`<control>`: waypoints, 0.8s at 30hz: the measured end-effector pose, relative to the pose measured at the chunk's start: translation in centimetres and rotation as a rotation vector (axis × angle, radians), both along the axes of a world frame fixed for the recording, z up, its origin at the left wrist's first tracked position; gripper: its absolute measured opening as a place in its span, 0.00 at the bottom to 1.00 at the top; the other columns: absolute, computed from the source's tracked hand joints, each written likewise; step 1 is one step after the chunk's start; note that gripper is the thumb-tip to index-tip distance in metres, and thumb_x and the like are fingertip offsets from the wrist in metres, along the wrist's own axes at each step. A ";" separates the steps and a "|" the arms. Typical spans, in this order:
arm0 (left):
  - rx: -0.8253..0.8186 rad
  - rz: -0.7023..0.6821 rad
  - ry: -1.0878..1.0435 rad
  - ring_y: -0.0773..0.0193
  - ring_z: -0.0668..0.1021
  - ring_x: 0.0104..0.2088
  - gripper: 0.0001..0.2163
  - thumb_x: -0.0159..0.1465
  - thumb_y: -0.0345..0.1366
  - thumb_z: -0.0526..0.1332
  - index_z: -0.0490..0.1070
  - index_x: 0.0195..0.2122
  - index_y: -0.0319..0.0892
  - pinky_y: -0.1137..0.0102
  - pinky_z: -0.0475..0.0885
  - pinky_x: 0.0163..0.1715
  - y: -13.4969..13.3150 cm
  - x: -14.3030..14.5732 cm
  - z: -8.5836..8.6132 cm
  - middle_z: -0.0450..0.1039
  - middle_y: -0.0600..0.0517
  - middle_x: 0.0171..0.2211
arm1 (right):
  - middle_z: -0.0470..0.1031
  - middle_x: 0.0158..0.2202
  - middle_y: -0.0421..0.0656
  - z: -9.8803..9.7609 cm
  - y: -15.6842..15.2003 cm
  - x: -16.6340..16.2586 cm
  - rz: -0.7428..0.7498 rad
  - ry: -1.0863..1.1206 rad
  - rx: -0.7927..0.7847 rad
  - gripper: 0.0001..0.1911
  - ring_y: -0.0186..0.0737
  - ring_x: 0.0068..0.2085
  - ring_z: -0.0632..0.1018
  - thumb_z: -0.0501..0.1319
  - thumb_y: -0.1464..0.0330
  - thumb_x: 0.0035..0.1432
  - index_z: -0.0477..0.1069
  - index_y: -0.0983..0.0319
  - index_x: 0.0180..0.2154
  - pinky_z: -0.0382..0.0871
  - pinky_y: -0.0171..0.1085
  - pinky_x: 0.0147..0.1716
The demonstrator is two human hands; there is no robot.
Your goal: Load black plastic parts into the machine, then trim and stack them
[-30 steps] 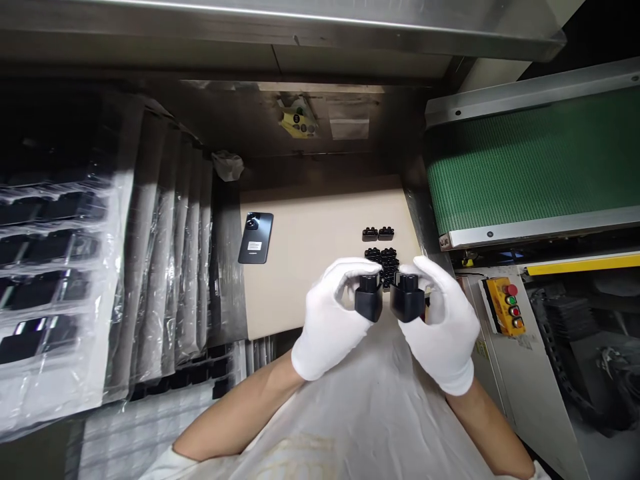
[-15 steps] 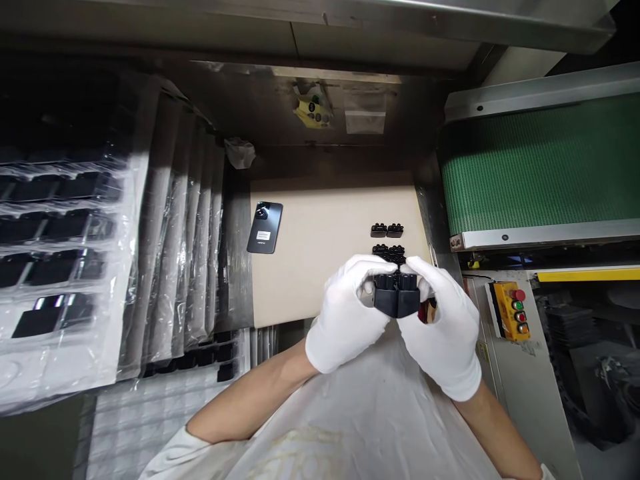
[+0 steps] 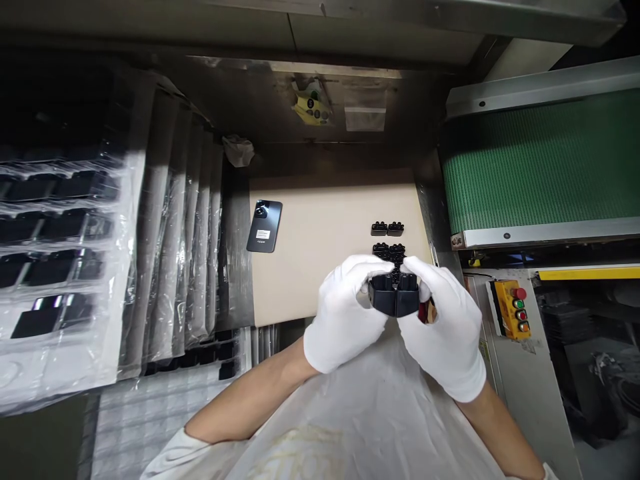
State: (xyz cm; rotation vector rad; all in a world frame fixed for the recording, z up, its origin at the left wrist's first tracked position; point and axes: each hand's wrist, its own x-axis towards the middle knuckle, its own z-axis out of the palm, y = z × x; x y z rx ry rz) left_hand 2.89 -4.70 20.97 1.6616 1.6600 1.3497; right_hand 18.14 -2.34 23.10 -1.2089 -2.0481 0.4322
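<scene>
Both hands wear white gloves and meet above the near edge of a beige work mat. My left hand is closed on a small black charger block. My right hand grips a second black block. The two blocks are pressed side by side, prongs pointing away from me. Just beyond my fingers lie more black blocks in pairs, one pair close and another pair farther back. A dark phone rests face down on the mat's left side.
Trays wrapped in clear plastic are stacked along the left. A green conveyor belt runs on the right, with a yellow button box below it. A white plastic bag covers my lap. A metal back wall with taped labels closes the far side.
A second ago I held the two black blocks slightly apart; now they are pushed together side by side. The hands have barely shifted since half a second ago.
</scene>
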 end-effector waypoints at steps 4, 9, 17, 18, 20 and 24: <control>0.049 0.004 0.034 0.58 0.83 0.43 0.16 0.56 0.24 0.66 0.77 0.44 0.46 0.64 0.80 0.43 0.0 0.0 -0.2 0.81 0.49 0.45 | 0.82 0.48 0.43 0.1 0.0 0.2 0.011 -0.050 0.022 0.32 0.46 0.44 0.81 0.57 0.80 0.57 0.68 0.53 0.61 0.78 0.45 0.44; 0.061 0.008 0.069 0.57 0.83 0.43 0.16 0.56 0.24 0.66 0.78 0.44 0.47 0.62 0.80 0.46 -0.2 0.0 -0.4 0.82 0.50 0.44 | 0.82 0.47 0.44 0.2 -0.2 0.3 0.016 -0.098 0.047 0.32 0.46 0.41 0.80 0.57 0.80 0.56 0.68 0.54 0.61 0.77 0.45 0.43; -0.500 -0.253 -0.572 0.60 0.80 0.35 0.31 0.53 0.25 0.62 0.75 0.60 0.50 0.66 0.79 0.36 0.8 -2.0 -2.1 0.80 0.49 0.41 | 0.83 0.48 0.46 -3.7 2.3 2.4 -0.076 0.372 -0.438 0.23 0.43 0.42 0.81 0.64 0.73 0.55 0.76 0.59 0.54 0.79 0.42 0.41; -0.610 -0.306 -0.741 0.64 0.77 0.30 0.30 0.53 0.26 0.61 0.76 0.58 0.49 0.69 0.77 0.30 0.8 -2.5 -2.8 0.79 0.50 0.38 | 0.82 0.48 0.46 -5.0 2.8 3.1 -0.082 0.484 -0.576 0.23 0.42 0.39 0.81 0.64 0.73 0.55 0.76 0.59 0.53 0.78 0.40 0.36; -0.777 -0.336 -1.016 0.69 0.73 0.24 0.25 0.51 0.26 0.61 0.80 0.51 0.46 0.72 0.73 0.25 0.7 -3.5 -4.3 0.77 0.51 0.34 | 0.82 0.49 0.47 -7.9 3.3 4.5 -0.059 0.671 -0.792 0.24 0.37 0.33 0.78 0.61 0.72 0.55 0.75 0.59 0.54 0.74 0.38 0.29; -0.844 -0.228 -1.357 0.63 0.79 0.32 0.17 0.52 0.30 0.65 0.82 0.44 0.42 0.67 0.78 0.34 0.0 -4.5 -7.2 0.79 0.46 0.40 | 0.81 0.51 0.50 -12.6 3.3 6.6 0.012 0.801 -0.873 0.21 0.44 0.38 0.81 0.58 0.69 0.55 0.76 0.59 0.51 0.75 0.41 0.29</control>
